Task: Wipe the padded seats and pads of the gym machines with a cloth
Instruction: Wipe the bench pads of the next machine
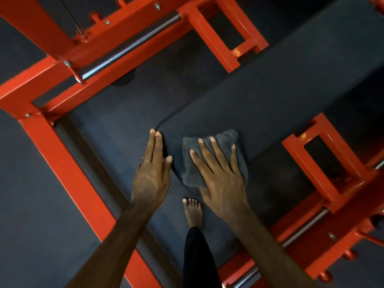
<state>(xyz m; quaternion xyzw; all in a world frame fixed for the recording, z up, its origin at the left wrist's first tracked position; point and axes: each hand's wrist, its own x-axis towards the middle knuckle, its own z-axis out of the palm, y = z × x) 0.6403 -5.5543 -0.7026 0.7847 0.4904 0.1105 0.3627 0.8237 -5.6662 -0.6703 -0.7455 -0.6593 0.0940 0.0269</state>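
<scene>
Cloth [214,159] lies at the pad's [270,90] near end, pressed flat under our spread right hand [220,179]. Our left hand [152,173], fingers straight together, rests against the pad's left edge.

Bare forearms, a black trouser leg [197,258], a bare foot [193,210].

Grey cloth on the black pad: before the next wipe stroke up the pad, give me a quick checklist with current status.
1. Grey cloth lies on the black pad: ok.
2. Right hand lies on the cloth, fingers spread: ok.
3. Left hand rests at the pad's near left edge, off the cloth: ok.
4. Pad surface ahead of the cloth shows nothing lying on it: ok.
5. Cloth spread flat: not ok, bunched at its far end.
6. Cloth damp or dry: cannot tell.
</scene>
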